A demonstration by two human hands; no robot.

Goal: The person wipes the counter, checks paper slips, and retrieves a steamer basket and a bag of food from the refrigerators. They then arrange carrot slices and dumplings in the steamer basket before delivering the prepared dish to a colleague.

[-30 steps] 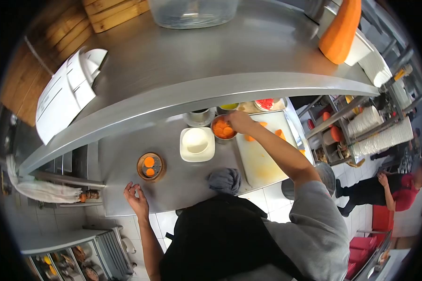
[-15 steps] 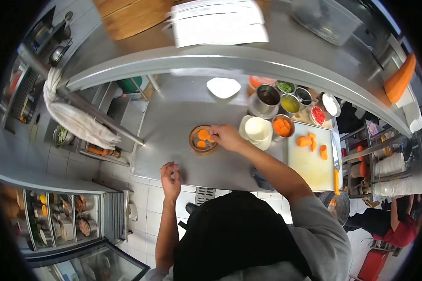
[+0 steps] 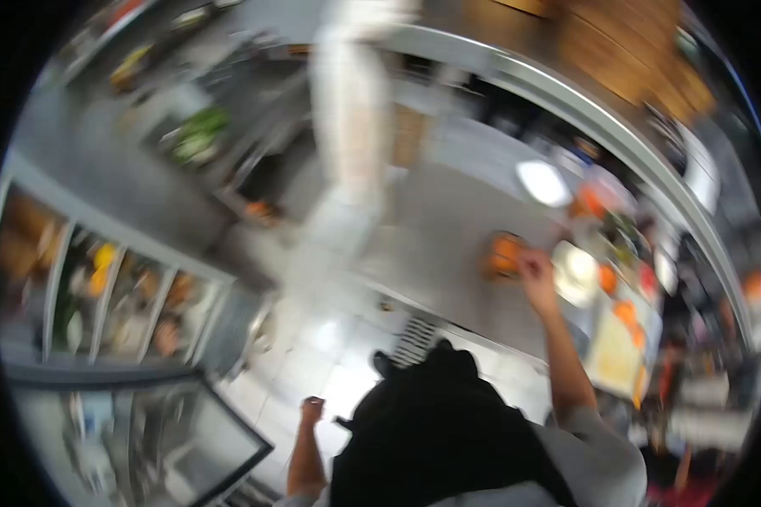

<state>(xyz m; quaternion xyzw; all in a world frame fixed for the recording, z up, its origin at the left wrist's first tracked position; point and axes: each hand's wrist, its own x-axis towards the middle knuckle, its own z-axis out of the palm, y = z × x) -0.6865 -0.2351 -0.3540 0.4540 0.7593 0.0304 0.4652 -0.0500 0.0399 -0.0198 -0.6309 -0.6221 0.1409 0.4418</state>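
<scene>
Motion blurs the whole view. My right hand [image 3: 534, 269] is at the right edge of a small round bowl [image 3: 489, 264] on the steel counter. Orange carrot pieces [image 3: 506, 251] lie inside that bowl. The fingers of this hand are smeared, so whether they hold anything does not show. My left hand [image 3: 313, 410] hangs low over the floor, away from the counter, its fingers curled in with nothing visible in them. Just right of my right hand stands a white bowl [image 3: 576, 275].
A cutting board [image 3: 613, 351] with carrot pieces [image 3: 627, 314] lies at the counter's right end. A white dish [image 3: 543, 183] sits farther back. A pale cloth [image 3: 351, 118] hangs from the shelf frame. At lower left is a fridge with an open glass door [image 3: 144, 448].
The camera has swung left, so the counter appears farther right and tilted. The right hand remains beside the carrot bowl. The left hand is lower and farther from the counter, its fingers more curled.
</scene>
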